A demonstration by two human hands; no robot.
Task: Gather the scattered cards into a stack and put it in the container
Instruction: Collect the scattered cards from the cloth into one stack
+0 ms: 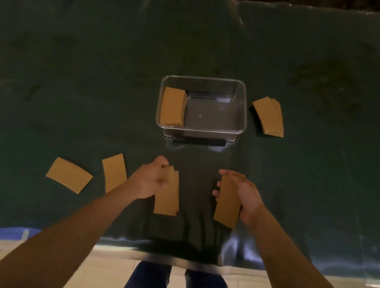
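Note:
A clear plastic container point(242, 117) stands on the dark green cloth in the middle, with a stack of tan cards point(173, 107) leaning at its left inner side. My left hand point(149, 179) grips a small fanned bunch of tan cards point(168, 199) below the container. My right hand point(245, 199) holds another tan card or thin stack point(227, 206), tilted on edge. Two single cards lie to the left: one point(69, 175) flat and one point(113, 172) beside my left forearm. A fanned pile of cards point(269, 116) lies right of the container.
The dark green cloth point(72, 64) covers a wide table under a clear plastic sheet. Its near edge point(167, 256) runs just above my legs, with a pale tiled floor below. Dark clutter lines the far edge.

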